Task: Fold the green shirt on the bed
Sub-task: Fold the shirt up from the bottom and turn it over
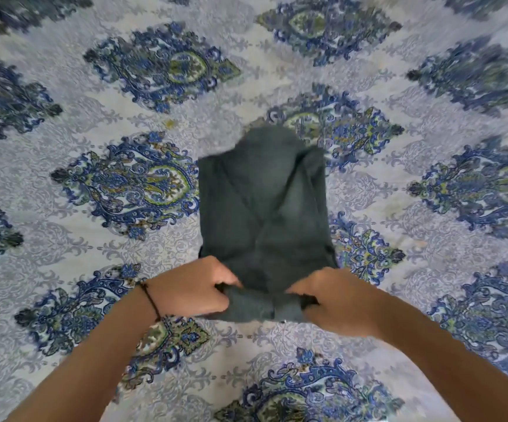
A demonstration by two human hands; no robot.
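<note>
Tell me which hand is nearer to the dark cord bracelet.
Left. The bracelet circles the left wrist, right behind the left hand, which grips the near-left edge of the green shirt. The right hand grips the near-right edge, across the shirt from it.

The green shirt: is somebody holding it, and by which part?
Yes. Both hands grip the green shirt at its near edge: the left hand at the left corner, the right hand at the right corner. The rest lies on the bedspread.
</note>
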